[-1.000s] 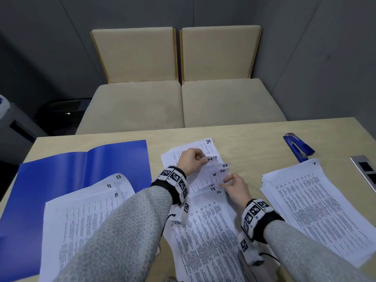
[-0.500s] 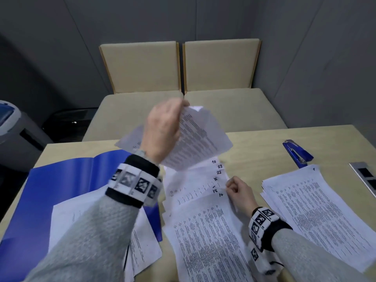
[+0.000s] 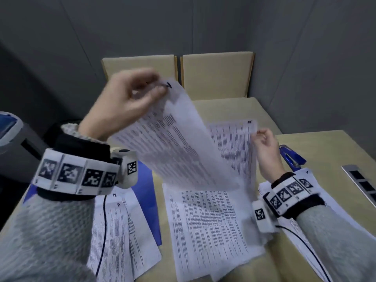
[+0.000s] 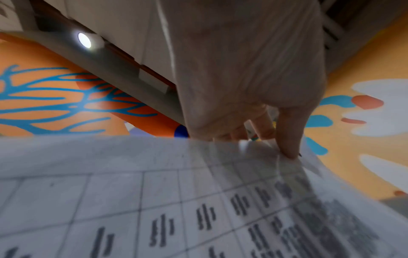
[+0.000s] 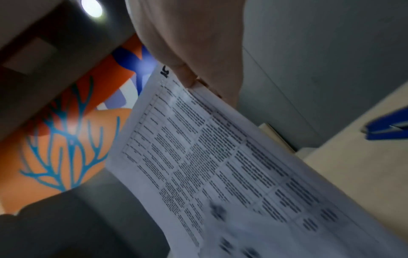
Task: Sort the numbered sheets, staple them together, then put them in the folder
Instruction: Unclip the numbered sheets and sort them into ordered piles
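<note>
My left hand (image 3: 130,102) is raised high and pinches the top corner of a printed sheet (image 3: 179,143), which hangs slanting down over the table; the pinch shows up close in the left wrist view, thumb on the sheet (image 4: 198,200). My right hand (image 3: 264,145) holds up the right edge of a small stack of sheets (image 3: 232,151) behind it, gripping near the numbered corner (image 5: 165,72). More sheets (image 3: 205,226) lie flat on the table below. An open blue folder (image 3: 146,192) lies at the left, and a blue stapler (image 3: 292,157) sits past my right hand.
A pile of sheets numbered 11 and 12 (image 3: 120,231) lies on the folder's right half. Another pile (image 3: 305,202) lies under my right forearm. A metal socket panel (image 3: 362,184) is set in the table (image 3: 325,145) at right. Two beige seats (image 3: 215,78) stand beyond it.
My left hand has lifted one sheet up off the middle pile and raised it higher. My right hand has left the table and now holds up other sheets by their right edge.
</note>
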